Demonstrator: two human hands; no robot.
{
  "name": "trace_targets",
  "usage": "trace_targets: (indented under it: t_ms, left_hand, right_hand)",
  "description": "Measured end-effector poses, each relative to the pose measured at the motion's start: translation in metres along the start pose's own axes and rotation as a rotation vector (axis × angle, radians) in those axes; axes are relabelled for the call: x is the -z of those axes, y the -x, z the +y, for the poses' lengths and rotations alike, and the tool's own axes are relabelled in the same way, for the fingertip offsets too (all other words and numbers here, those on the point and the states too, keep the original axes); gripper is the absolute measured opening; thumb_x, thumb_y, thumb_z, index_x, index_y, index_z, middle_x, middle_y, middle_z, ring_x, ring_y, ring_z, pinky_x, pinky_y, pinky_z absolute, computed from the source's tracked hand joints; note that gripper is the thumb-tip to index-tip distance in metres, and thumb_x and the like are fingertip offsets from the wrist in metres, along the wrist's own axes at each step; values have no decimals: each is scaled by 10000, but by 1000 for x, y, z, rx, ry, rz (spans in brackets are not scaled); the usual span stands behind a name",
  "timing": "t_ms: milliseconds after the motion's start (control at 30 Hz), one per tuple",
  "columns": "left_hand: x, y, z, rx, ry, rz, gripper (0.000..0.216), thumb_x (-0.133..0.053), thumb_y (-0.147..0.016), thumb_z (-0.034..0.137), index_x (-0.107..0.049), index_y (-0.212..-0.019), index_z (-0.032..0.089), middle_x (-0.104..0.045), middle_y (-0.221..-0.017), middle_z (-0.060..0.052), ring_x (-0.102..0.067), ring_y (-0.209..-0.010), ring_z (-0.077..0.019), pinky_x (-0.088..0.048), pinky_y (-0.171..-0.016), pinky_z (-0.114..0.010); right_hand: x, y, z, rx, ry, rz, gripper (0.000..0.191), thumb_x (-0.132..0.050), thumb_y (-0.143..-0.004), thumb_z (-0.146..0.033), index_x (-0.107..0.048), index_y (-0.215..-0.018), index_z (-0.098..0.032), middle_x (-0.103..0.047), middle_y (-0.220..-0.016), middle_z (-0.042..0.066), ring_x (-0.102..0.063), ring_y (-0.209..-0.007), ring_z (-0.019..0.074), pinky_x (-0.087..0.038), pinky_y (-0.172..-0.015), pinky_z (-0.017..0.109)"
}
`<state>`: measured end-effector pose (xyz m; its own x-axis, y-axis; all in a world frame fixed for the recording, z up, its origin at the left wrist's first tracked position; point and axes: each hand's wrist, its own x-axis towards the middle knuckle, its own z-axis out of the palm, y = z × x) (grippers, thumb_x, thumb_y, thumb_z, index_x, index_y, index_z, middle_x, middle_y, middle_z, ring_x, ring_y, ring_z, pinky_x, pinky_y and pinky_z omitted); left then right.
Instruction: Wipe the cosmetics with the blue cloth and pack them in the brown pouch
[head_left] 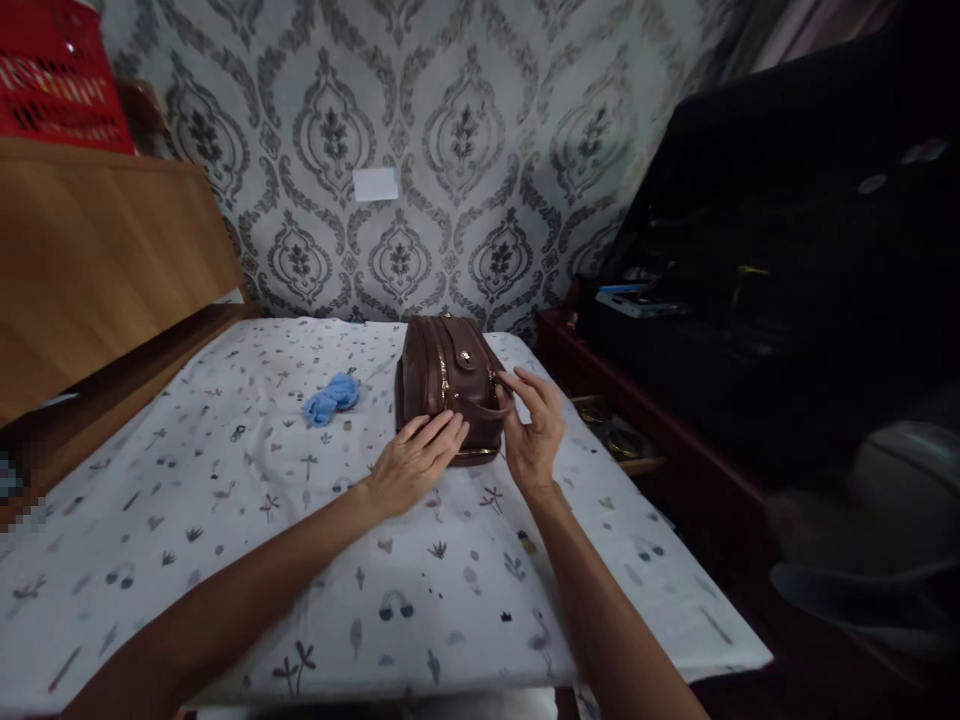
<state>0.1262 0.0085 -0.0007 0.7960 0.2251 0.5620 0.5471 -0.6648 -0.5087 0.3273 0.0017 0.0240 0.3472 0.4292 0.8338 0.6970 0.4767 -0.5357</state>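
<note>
A brown leather handbag with gold zips stands on the patterned white cloth near the table's far middle. My left hand lies flat against the bag's near end, fingers together on it. My right hand is at the bag's right side, fingertips pinching its brown handle strap. A crumpled blue cloth lies on the table to the left of the bag, apart from both hands.
A wooden headboard-like panel rises at the left with a red crate on top. A dark wooden side table and black furniture stand at the right. Patterned wallpaper with a white switch plate is behind.
</note>
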Motion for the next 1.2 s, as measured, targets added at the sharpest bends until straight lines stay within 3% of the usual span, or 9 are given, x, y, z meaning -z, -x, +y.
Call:
trace_targets:
  t_ms: [100, 233, 433, 900, 967, 1100, 1200]
  left_hand:
    - [-1, 1, 0, -3, -11, -3, 470, -344, -1011, 141, -468, -1464, 129, -502, -1514, -86, -426, -1418, -197, -388, -1136, -349]
    - [-3, 1, 0, -1, 0, -8, 476, -328, -1010, 138, -461, -1467, 112, -497, -1518, -87, -425, -1421, -200, -388, -1142, -347]
    - [-4, 1, 1, 7, 34, -44, 503, -342, -993, 128, -436, -1487, 118, -493, -1521, -88, -405, -1437, -197, -397, -1152, -346]
    - [-9, 3, 2, 12, 56, -47, 519, -363, -984, 125, -414, -1500, 110, -477, -1532, -93, -378, -1454, -203, -393, -1164, -343]
    - [-9, 3, 2, 11, 63, -58, 530, -369, -978, 119, -406, -1506, 113, -478, -1531, -102, -374, -1457, -208, -388, -1165, -344]
    - [-8, 1, 3, 11, 37, -43, 522, -360, -977, 121, -429, -1494, 117, -477, -1532, -102, -383, -1450, -207, -395, -1152, -341]
    - [-7, 0, 3, 16, 1, 5, 502, -341, -979, 129, -475, -1463, 113, -499, -1517, -84, -424, -1419, -195, -418, -1129, -334]
  right_hand:
    - [2, -10, -12, -53, -128, -33, 238, -600, -923, -431, -757, -972, -259, -728, -950, 66, -674, -869, 230, -557, -793, 401]
    - [3, -14, -20, -277, -365, -144, 311, -601, -921, -480, -744, -1016, -220, -648, -614, -17, -574, -505, 140, -496, -554, 289]
    - [4, -1, -20, -354, -455, -119, 382, -596, -919, -527, -742, -1016, -188, -556, -501, -42, -490, -425, 121, -389, -472, 256]
    - [12, 1, -27, -268, -329, -84, 332, -611, -911, -507, -748, -843, -212, -540, -495, -52, -452, -383, 95, -413, -456, 257]
    - [11, 1, -28, -284, -342, -80, 306, -637, -893, -496, -745, -843, -214, -599, -551, -35, -480, -394, 96, -427, -441, 255]
    - [13, 0, -31, -270, -367, -45, 198, -695, -855, -417, -747, -915, -236, -733, -883, 25, -541, -449, 87, -475, -435, 257]
    - [15, 0, -31, -257, -377, -60, 127, -702, -849, -345, -746, -903, -239, -733, -905, 26, -535, -445, 77, -466, -418, 245]
